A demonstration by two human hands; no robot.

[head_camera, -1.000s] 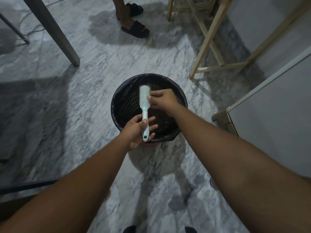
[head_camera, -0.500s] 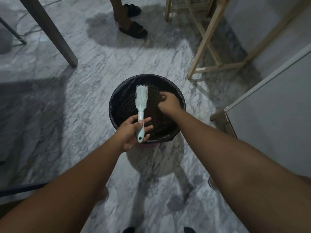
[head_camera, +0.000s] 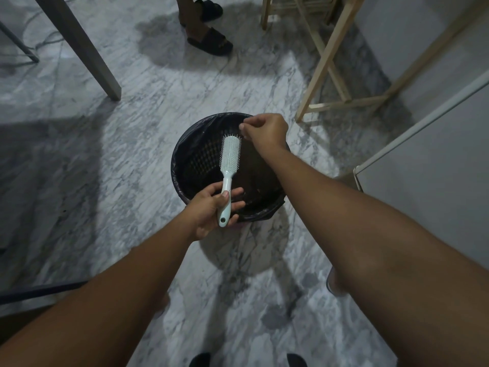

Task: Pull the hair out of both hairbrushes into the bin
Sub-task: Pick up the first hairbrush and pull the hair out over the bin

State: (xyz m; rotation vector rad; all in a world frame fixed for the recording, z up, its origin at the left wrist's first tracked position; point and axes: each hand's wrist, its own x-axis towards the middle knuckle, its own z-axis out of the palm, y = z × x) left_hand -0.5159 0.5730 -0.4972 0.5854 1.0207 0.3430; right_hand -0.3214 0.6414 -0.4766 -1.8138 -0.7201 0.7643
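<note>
One hairbrush (head_camera: 231, 154), pale with a bristled head, hangs over the bin (head_camera: 175, 165), whose black-lined inside is too dark to make out. The left hand (head_camera: 209, 211) grips its handle, thumb on top, fingers wrapped beneath. The right hand (head_camera: 267, 129) is clenched just beyond the brush tip, its fingertips (head_camera: 242, 127) pinched together. Whether any hair is between them I cannot tell. Someone's sandalled feet (head_camera: 210, 41) are cut off at the top edge.
</note>
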